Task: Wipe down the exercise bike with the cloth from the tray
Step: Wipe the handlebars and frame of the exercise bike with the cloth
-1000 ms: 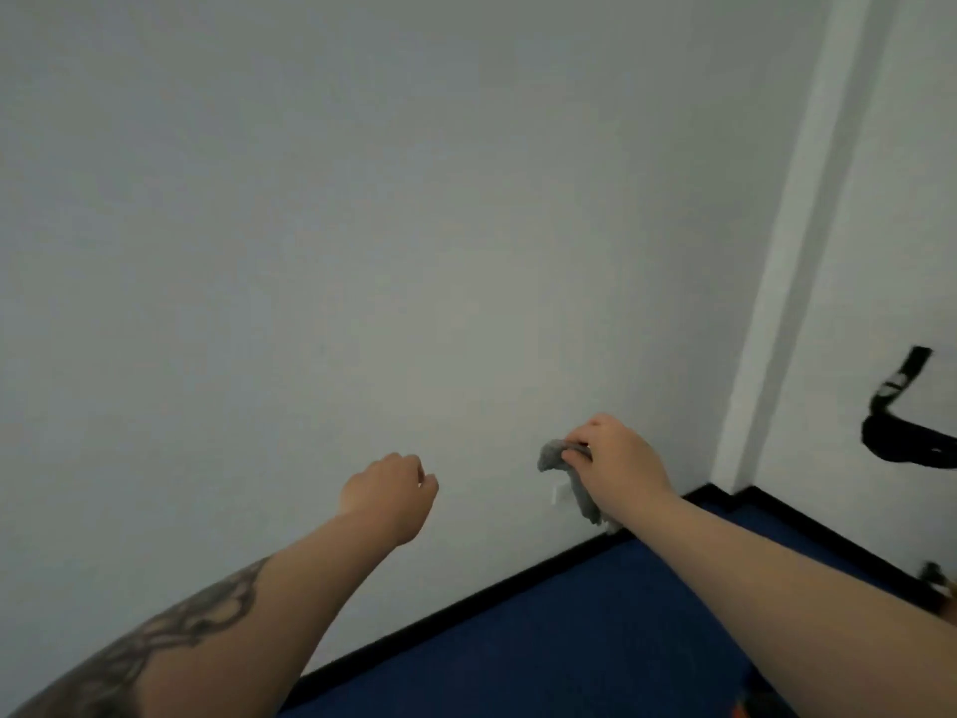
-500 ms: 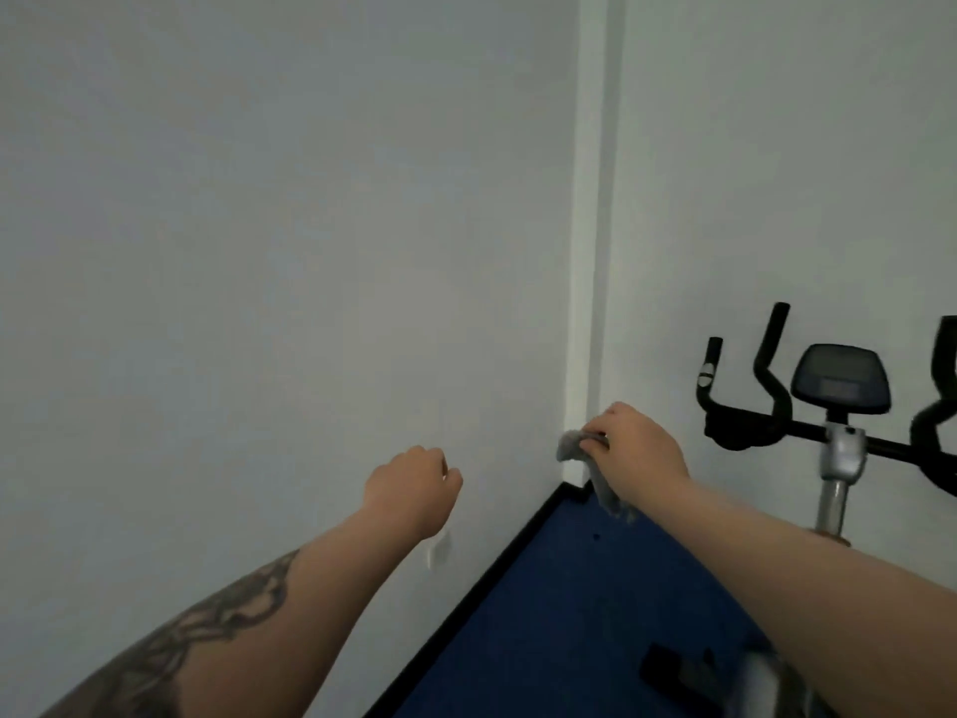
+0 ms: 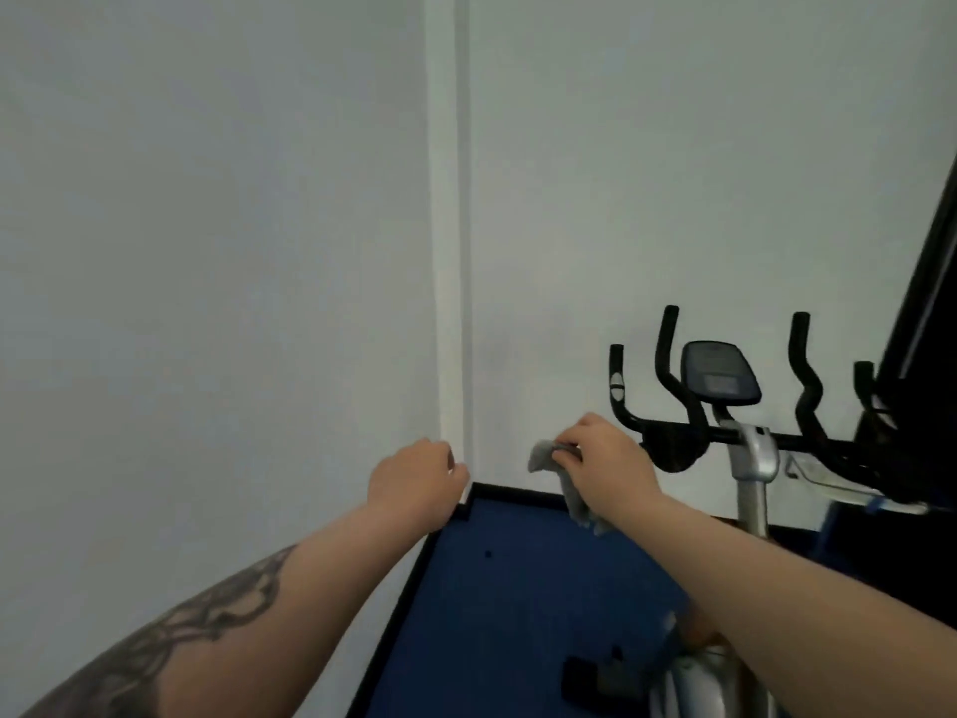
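Beside right hand (image 3: 608, 461) gripping cloth (image 3: 562, 479), exercise bike (image 3: 745, 406) now fuller in view

- white walls (image 3: 207, 251) meeting in a corner, pale strip (image 3: 449, 225) running up it
- blue floor (image 3: 518, 603) with black skirting (image 3: 393, 614) along the edge
- dark panel (image 3: 927, 323) leaning in at far right
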